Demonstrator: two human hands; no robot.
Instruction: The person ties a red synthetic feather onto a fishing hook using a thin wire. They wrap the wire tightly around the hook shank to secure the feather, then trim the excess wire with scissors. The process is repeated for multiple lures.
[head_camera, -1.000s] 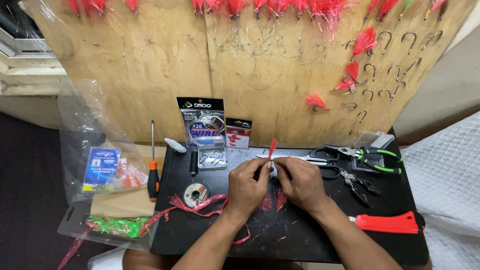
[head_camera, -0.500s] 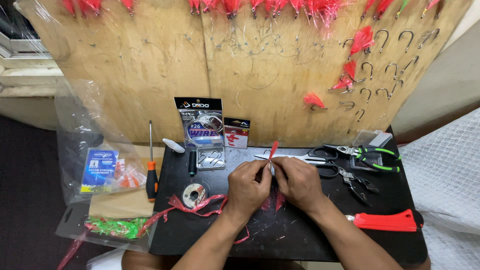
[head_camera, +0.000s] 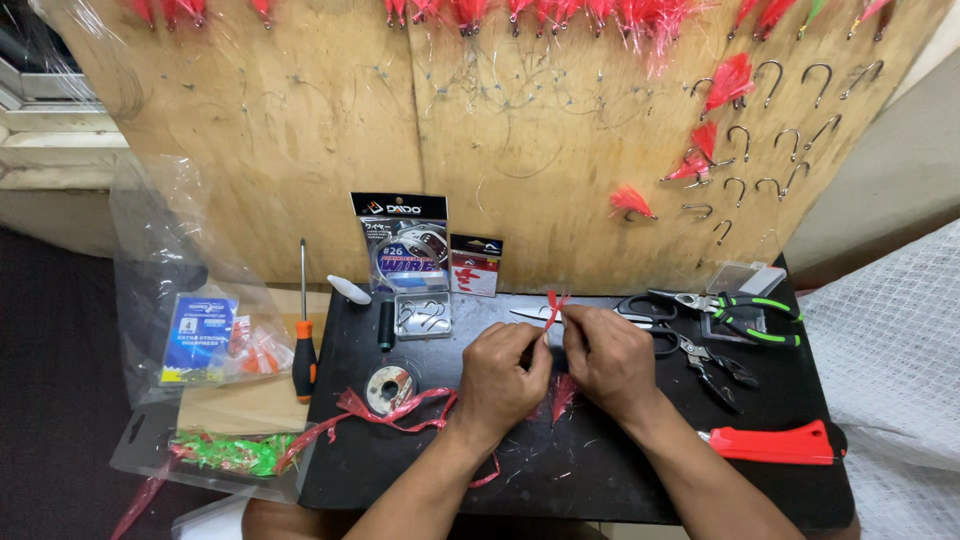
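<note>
Red feather tuft on a small hook (head_camera: 553, 306) | pinched between my left hand (head_camera: 503, 375) and right hand (head_camera: 608, 358), just left of black-handled scissors (head_camera: 640, 312) | I judge steady, tight pinching helps.

Black tray (head_camera: 600, 480): pliers (head_camera: 745, 318), scissors (head_camera: 640, 310), perhaps wire spool (head_camera: 389, 386).

A small red feathery lure (head_camera: 553, 308) stands nearly upright above the black desk (head_camera: 620, 470), its lower end pinched between fingertips, its tufts splayed upward.
</note>
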